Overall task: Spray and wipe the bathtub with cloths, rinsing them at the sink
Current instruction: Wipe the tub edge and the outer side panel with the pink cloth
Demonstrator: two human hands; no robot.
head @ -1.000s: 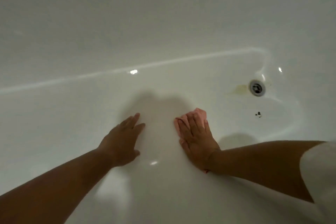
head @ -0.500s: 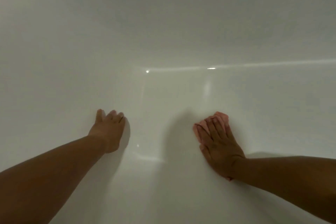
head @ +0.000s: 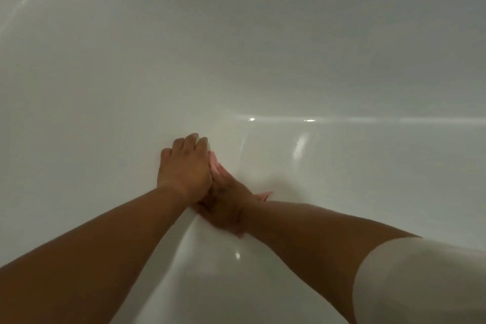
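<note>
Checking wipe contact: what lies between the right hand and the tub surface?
The pink cloth lies between the right hand and the bathtub, with its edges peeking out, as the head view shows.

The left hand [head: 184,173] covers the fingers of the right hand [head: 226,208], so their hold cannot be told. The pink cloth [head: 263,195] is mostly hidden under both hands. The forearms are cut off at 7 and 5 o'clock.

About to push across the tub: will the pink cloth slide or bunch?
Probably floppy: the pink cloth lies flattened under the right hand, edges poking out. Likely slides easily on the glossy bathtub; it may bunch unless pressed flat.
</note>
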